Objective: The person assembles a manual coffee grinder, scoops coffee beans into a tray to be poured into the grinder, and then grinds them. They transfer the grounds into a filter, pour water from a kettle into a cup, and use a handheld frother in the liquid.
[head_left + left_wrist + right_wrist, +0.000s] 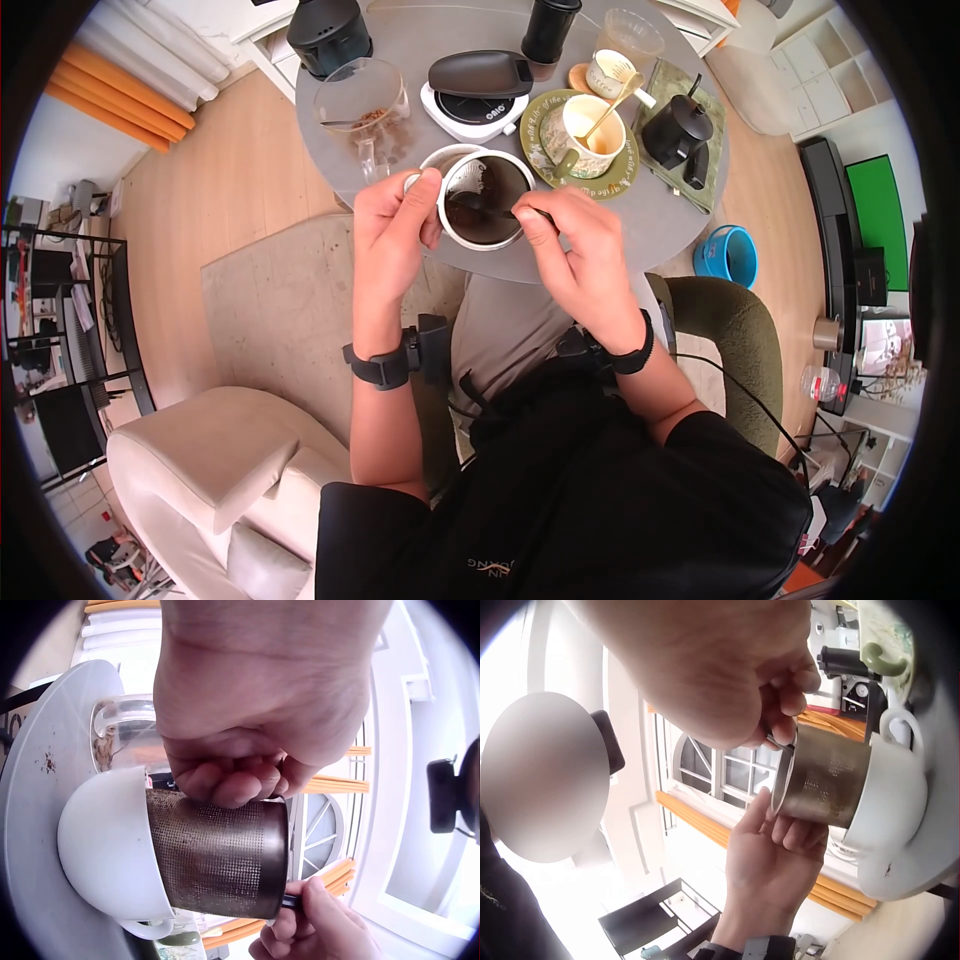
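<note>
Round grey table (420,30), near edge: left hand (395,220) clamped on metal strainer (217,851), right above white cup (105,844). Wrist cams get mesh outer wall; only head view gets dark insides, black spoon (474,204) pinched by right hand (580,245).

There is room to pass along the near right edge of the desk (655,228), beside the plate (612,186) — the kettle (672,132) stands farther along. Filter (214,855) and white cup (112,844) block the near middle — the jug (362,100), the left edge.
</note>
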A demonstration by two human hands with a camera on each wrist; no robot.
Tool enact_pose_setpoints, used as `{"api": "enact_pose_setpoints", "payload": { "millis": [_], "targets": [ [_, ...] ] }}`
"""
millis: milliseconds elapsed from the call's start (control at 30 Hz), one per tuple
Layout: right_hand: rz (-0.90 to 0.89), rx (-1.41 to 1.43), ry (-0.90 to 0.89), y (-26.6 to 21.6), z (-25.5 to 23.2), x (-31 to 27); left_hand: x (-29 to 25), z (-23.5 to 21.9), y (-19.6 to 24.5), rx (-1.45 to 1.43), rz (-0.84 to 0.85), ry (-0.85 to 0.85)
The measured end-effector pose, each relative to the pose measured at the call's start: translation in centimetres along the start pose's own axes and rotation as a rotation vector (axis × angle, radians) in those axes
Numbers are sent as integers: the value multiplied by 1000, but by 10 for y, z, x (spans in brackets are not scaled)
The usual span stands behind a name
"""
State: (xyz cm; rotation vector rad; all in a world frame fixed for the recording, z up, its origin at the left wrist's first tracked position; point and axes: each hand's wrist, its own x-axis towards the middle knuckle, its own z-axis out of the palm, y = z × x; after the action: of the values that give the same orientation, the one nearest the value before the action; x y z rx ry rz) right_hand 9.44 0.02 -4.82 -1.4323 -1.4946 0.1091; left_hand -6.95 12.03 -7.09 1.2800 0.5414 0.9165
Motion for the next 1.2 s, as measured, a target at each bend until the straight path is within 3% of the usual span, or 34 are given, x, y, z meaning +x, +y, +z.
{"api": "enact_pose_setpoints", "payload": {
  "millis": [233, 300, 400, 800, 1200],
  "targets": [
    [246, 230, 7, 1, 14, -12, 0, 0, -3, 7, -10, -4],
    [347, 477, 58, 3, 15, -12, 0, 0, -2, 6, -12, -6],
    [423, 554, 90, 4, 9, -10, -1, 2, -1, -16, -19, 1],
    [571, 841, 222, 28, 3, -7, 1, -1, 0, -22, -20, 20],
    [564, 950, 277, 41, -7, -10, 1, 1, 0, -38, -27, 36]
  ]
}}
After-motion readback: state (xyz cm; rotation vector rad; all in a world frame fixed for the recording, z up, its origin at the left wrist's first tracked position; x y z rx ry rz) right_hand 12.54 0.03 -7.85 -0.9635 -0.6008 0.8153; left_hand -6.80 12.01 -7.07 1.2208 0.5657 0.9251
